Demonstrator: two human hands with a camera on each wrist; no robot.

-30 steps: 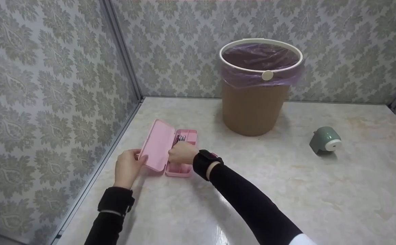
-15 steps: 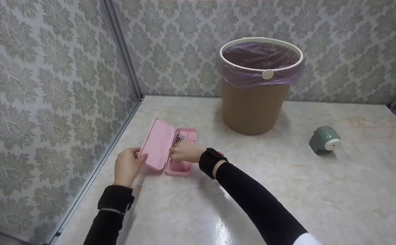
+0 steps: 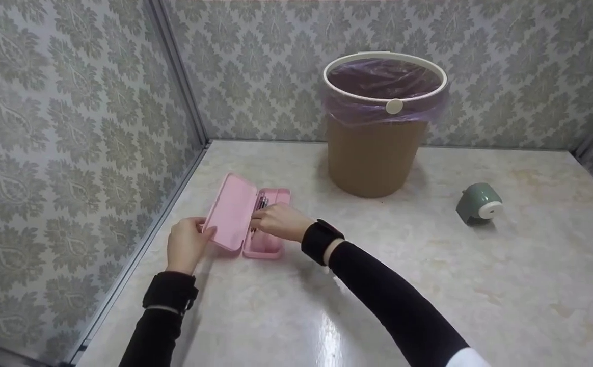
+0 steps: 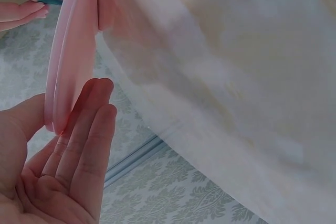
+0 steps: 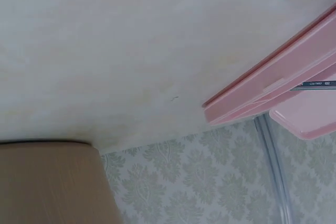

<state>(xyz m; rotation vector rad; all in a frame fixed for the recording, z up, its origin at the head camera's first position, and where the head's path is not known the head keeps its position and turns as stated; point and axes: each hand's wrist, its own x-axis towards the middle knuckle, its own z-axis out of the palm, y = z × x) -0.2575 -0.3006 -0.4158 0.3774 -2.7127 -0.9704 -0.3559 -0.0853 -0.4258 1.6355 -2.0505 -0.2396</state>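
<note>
A pink pencil case (image 3: 263, 254) lies on the table with its lid (image 3: 232, 214) swung up to the left. My left hand (image 3: 184, 245) pinches the lid's outer edge between thumb and fingers, as the left wrist view shows closely. Over the case's compartments is my right hand (image 3: 282, 220). Its fingertips grip one end of a dark green pencil (image 4: 50, 0); the rest of that pencil passes behind the lid in the left wrist view. Printed lettering shows on a pencil (image 5: 315, 84) in the right wrist view. More pencils (image 3: 262, 202) lie inside along the hinge side.
A brown trash bin (image 3: 373, 158) with a purple liner stands against the back wall. To the right sits a green pencil sharpener (image 3: 480, 201) with a white round front. The patterned side wall (image 3: 98, 153) rises close along the table's left edge.
My right hand has shifted slightly right and up within the case, its fingers less buried, and more of the pencils show. The left hand keeps its hold on the lid.
</note>
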